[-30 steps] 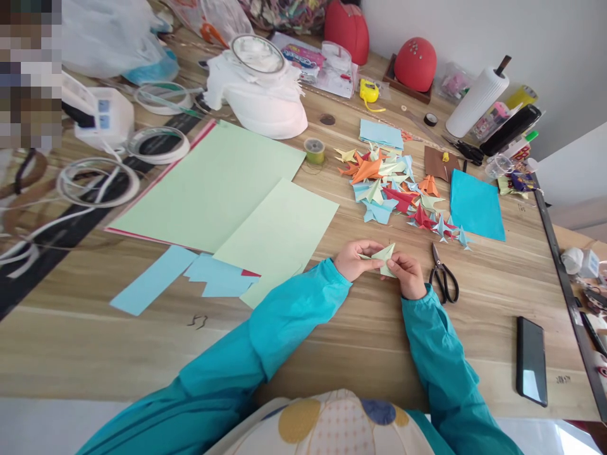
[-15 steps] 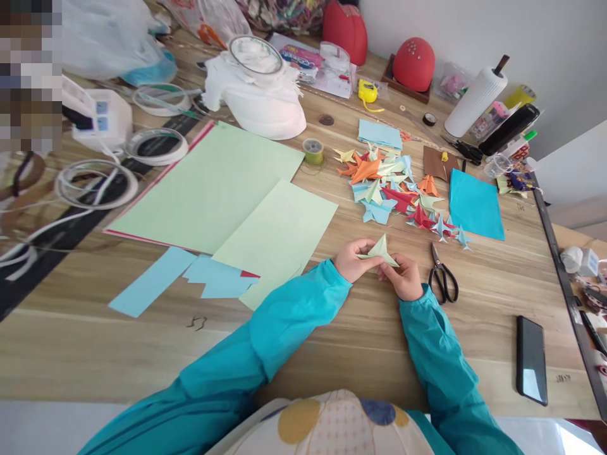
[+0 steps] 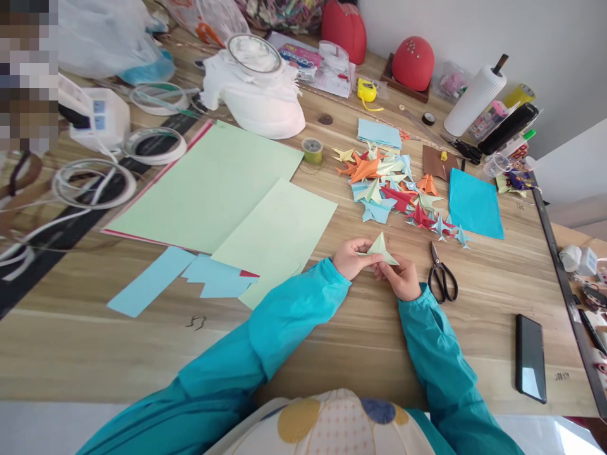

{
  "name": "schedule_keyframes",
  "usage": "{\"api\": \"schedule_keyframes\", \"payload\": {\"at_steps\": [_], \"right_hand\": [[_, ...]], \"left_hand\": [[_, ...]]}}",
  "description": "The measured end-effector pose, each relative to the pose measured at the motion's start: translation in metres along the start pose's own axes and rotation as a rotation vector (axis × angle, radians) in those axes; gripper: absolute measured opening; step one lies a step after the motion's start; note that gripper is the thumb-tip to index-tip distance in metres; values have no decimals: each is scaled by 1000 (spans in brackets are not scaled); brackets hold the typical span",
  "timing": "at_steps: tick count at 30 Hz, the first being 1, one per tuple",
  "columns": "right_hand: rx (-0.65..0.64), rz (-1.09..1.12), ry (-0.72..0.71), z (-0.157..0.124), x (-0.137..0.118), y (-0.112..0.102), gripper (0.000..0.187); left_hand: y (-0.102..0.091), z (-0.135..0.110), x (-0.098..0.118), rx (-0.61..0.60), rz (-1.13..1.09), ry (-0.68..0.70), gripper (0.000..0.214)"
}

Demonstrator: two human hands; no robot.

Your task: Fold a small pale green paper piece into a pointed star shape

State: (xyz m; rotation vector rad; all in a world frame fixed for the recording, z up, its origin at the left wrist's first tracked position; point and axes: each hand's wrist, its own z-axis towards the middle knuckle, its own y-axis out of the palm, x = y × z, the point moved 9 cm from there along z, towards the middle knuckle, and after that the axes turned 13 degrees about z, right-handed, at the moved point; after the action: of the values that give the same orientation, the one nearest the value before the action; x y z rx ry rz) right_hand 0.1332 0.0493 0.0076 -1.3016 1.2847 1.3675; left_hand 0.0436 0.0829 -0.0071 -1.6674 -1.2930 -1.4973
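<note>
Over counter (image 3: pixel 332 354), left hand (image 3: pixel 349 259) and right hand (image 3: pixel 403 278) pinch one folded pale-green paper (image 3: pixel 380 250); rightward, one scissors (image 3: pixel 438 265), one smartphone (image 3: pixel 530 354).

Scissors (image 3: pixel 444 281) block right, paper pile (image 3: pixel 398 199) ahead — near tabletop (image 3: pixel 351 341) free.

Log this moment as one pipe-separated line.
left hand: holding folded pale-green paper | right hand: at its near edge | black-handled scissors: beside right hand | folded-paper pile: beyond hands
</note>
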Motion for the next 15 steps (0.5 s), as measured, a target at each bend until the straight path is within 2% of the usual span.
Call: {"api": "schedule_keyframes", "payload": {"at_steps": [9,15], "right_hand": [[9,96,23,0,6,-5,20],[155,170,-31,1,3,-20,14]], "left_hand": [[2,1,0,-23,0,7,25],[-1,2,0,23,-12,26,25]]}}
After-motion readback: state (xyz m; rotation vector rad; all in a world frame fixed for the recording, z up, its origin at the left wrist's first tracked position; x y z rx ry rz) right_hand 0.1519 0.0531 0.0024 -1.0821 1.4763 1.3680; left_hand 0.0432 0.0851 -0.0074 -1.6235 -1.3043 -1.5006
